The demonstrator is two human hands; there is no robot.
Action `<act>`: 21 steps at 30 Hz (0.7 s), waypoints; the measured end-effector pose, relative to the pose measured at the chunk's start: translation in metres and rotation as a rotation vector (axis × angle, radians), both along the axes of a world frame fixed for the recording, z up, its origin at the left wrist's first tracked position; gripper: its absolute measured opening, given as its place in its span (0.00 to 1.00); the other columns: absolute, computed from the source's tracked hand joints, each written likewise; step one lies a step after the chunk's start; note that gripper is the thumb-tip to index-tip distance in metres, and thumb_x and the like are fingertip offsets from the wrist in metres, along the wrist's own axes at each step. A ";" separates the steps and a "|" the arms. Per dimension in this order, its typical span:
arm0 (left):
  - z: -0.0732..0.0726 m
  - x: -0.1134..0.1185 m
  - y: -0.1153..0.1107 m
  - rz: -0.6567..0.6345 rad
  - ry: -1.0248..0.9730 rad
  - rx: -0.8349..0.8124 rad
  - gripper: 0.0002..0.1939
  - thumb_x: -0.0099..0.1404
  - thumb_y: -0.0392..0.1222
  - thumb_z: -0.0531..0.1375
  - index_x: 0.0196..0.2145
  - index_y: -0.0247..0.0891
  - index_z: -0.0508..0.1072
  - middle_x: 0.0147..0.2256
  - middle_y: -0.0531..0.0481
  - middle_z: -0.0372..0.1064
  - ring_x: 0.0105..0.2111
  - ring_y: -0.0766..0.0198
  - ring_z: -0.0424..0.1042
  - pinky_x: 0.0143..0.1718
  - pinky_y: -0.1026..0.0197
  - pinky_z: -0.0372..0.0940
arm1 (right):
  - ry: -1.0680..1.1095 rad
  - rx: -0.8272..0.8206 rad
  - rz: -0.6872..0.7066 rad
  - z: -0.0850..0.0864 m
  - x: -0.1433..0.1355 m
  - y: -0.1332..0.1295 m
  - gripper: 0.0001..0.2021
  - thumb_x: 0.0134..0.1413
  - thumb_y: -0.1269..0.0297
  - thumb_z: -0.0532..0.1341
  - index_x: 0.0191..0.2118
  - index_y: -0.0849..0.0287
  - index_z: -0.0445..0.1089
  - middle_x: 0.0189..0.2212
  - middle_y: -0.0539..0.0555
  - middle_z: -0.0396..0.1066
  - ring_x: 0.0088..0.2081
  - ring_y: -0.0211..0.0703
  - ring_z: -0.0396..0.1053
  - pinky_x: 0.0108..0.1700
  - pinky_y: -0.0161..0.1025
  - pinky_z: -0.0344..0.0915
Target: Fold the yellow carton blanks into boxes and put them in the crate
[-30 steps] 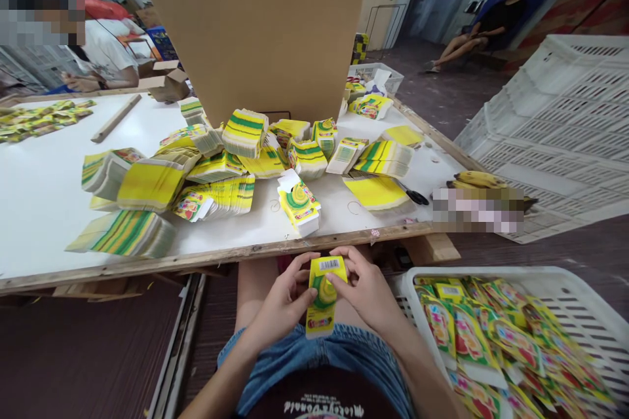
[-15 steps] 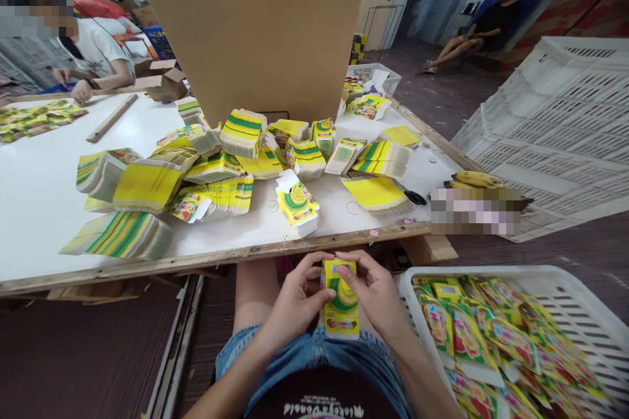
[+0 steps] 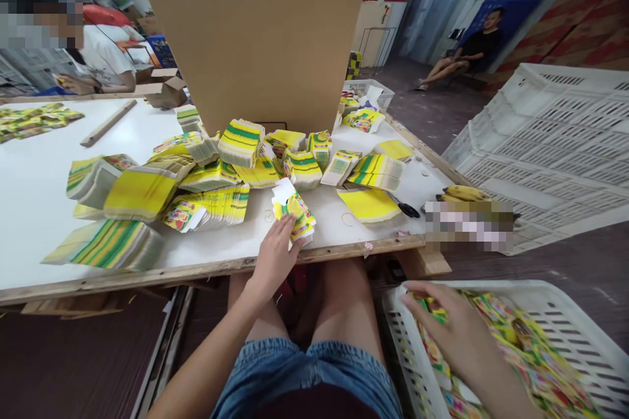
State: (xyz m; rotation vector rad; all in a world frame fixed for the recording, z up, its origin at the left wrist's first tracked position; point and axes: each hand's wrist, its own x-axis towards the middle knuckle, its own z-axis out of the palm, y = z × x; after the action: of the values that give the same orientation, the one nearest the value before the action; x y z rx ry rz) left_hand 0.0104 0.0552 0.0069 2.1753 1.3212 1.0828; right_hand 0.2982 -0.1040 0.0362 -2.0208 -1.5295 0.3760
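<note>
My left hand (image 3: 276,256) reaches over the table edge. Its fingers lie stretched across the top of a small pile of yellow printed packets (image 3: 303,222), the thumb apart at the near side. A white flap sticks up at the far end of this pile. My right hand (image 3: 449,317) is over the left part of a white plastic basket (image 3: 545,288), thumb and fingers apart, and I see nothing held in it. Under and beyond it lie many filled yellow, green and red packets (image 3: 535,347). The hand hides some of them.
Bundled stacks of yellow-green packets (image 3: 142,190) spread over the white table (image 3: 29,203). A tall cardboard sheet (image 3: 250,33) stands behind them. Black scissors (image 3: 407,209), bananas (image 3: 462,194) and stacked white crates (image 3: 545,144) are at right. One person sits at left, another farther back.
The packet that both hands held over my lap is no longer in them. My left hand has moved forward onto the pile; my right hand has moved right and over the basket.
</note>
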 end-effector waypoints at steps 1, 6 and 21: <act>-0.001 -0.002 0.000 -0.003 -0.005 0.007 0.18 0.65 0.40 0.59 0.52 0.36 0.72 0.55 0.37 0.69 0.58 0.47 0.66 0.60 0.40 0.59 | 0.116 -0.023 0.030 -0.002 -0.017 0.007 0.18 0.50 0.45 0.60 0.37 0.52 0.78 0.33 0.57 0.77 0.34 0.53 0.72 0.38 0.48 0.67; 0.003 -0.010 -0.011 0.001 -0.054 0.070 0.12 0.67 0.38 0.55 0.44 0.40 0.77 0.48 0.42 0.76 0.50 0.52 0.74 0.53 0.46 0.69 | 0.581 -0.036 0.127 -0.007 -0.084 0.044 0.18 0.53 0.47 0.61 0.35 0.57 0.78 0.29 0.55 0.77 0.31 0.48 0.72 0.35 0.41 0.67; 0.009 0.001 -0.094 -0.207 -0.769 -0.215 0.21 0.66 0.39 0.58 0.57 0.43 0.68 0.60 0.40 0.63 0.62 0.47 0.59 0.62 0.41 0.56 | 1.205 0.075 -0.006 -0.015 -0.123 0.045 0.19 0.47 0.52 0.69 0.43 0.58 0.74 0.37 0.57 0.79 0.37 0.53 0.76 0.38 0.45 0.73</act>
State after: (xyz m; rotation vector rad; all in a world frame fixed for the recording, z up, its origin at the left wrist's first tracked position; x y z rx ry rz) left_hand 0.0116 -0.0389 0.0154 1.4530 0.7915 1.4077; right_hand 0.1747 -0.0591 0.0217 -1.2449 -0.7278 1.2190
